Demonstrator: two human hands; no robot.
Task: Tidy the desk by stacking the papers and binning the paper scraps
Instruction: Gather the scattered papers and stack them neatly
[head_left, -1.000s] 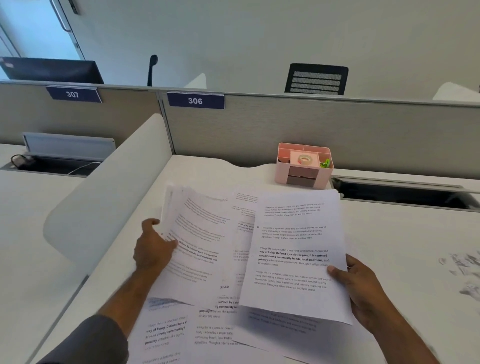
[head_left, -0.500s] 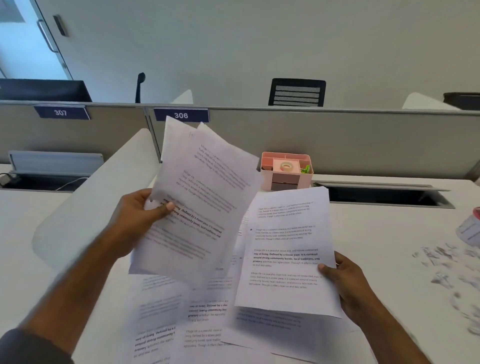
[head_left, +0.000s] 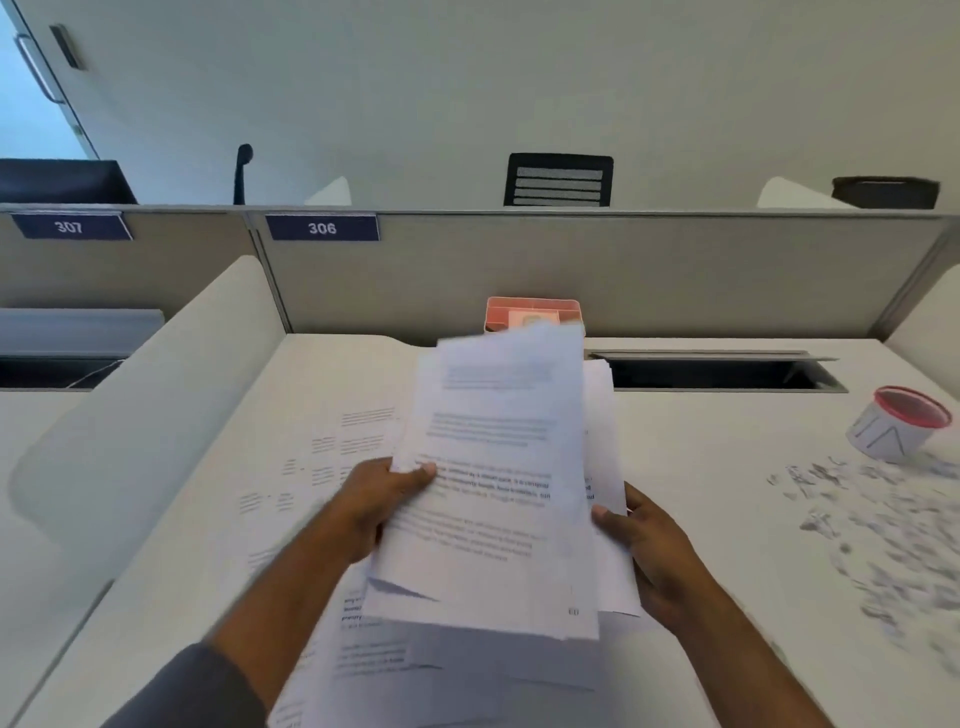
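The left hand has swung its sheets onto the right hand's sheet; both hands now pinch one paper stack above the table, squaring it.

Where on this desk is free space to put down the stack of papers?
Bare white desk lies between the held stack of printed papers and the torn paper scraps, below the dark cable slot. It is crowded at the left, where loose printed sheets lie, and at the right by the red-rimmed white cup.
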